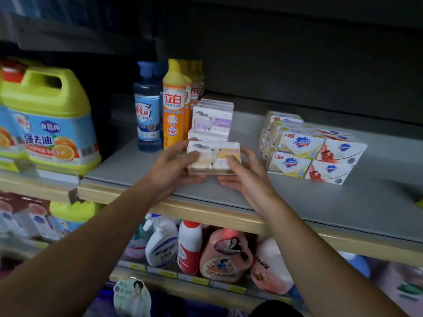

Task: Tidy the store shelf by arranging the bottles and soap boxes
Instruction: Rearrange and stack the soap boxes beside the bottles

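A yellow-and-white soap box with a sheep picture (215,156) is held between both hands just above the grey shelf (320,202). My left hand (174,170) grips its left end, thumb across the front. My right hand (245,172) grips its right end. Directly behind it stand stacked white-and-purple sheep soap boxes (211,121). To their left stands a row of orange-and-yellow dish soap bottles (174,106) and a blue bottle (147,110).
A stack of Safeguard soap boxes (313,148) sits to the right on the shelf. A big yellow-green detergent jug (48,120) stands at the left. Spray and laundry bottles (190,248) fill the shelf below. Bare shelf lies at the front right.
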`<state>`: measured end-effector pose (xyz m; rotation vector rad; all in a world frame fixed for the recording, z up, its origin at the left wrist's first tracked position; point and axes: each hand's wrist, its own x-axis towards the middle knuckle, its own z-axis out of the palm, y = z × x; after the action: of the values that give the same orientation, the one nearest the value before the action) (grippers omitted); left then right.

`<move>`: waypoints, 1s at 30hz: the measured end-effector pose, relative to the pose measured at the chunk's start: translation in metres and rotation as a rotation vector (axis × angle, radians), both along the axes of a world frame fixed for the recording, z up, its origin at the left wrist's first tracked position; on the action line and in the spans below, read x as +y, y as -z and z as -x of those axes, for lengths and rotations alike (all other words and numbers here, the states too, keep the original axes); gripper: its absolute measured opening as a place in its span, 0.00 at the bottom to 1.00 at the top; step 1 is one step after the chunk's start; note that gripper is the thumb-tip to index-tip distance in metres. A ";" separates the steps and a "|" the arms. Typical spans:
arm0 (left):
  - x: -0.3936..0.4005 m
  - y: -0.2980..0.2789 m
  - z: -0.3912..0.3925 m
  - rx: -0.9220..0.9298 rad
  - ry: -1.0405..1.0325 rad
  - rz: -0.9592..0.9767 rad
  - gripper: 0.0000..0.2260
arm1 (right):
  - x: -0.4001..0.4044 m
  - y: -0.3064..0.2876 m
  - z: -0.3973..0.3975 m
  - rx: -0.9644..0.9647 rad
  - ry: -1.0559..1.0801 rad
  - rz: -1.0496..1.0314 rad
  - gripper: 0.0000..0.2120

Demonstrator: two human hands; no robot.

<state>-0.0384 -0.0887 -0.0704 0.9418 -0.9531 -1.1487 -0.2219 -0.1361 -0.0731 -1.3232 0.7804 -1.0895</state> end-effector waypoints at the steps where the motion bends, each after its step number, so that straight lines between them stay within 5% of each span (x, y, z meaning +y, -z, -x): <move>1: -0.002 0.000 -0.002 0.017 -0.025 -0.016 0.08 | -0.002 0.003 0.004 0.026 -0.053 0.045 0.24; 4: -0.004 0.001 -0.007 0.055 -0.089 -0.066 0.06 | -0.004 0.005 0.008 0.054 -0.164 0.091 0.29; 9: -0.003 0.004 -0.012 -0.012 0.021 -0.025 0.26 | -0.003 0.005 0.006 0.044 -0.030 0.016 0.15; 14: -0.003 0.007 -0.009 -0.067 -0.041 -0.004 0.24 | -0.007 0.001 0.000 0.202 0.111 -0.008 0.32; 20: -0.003 0.006 -0.010 0.018 0.007 0.021 0.09 | -0.007 0.007 0.002 0.118 0.055 0.075 0.16; 25: 0.000 0.009 -0.011 -0.148 0.090 0.106 0.23 | -0.013 0.014 0.000 0.008 0.130 0.101 0.09; 30: 0.000 0.008 -0.012 -0.016 0.070 0.080 0.25 | -0.012 0.018 0.004 0.005 0.093 0.104 0.16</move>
<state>-0.0268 -0.0892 -0.0786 0.8606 -1.0442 -1.1548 -0.2261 -0.1483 -0.0916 -1.3886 0.8047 -1.2155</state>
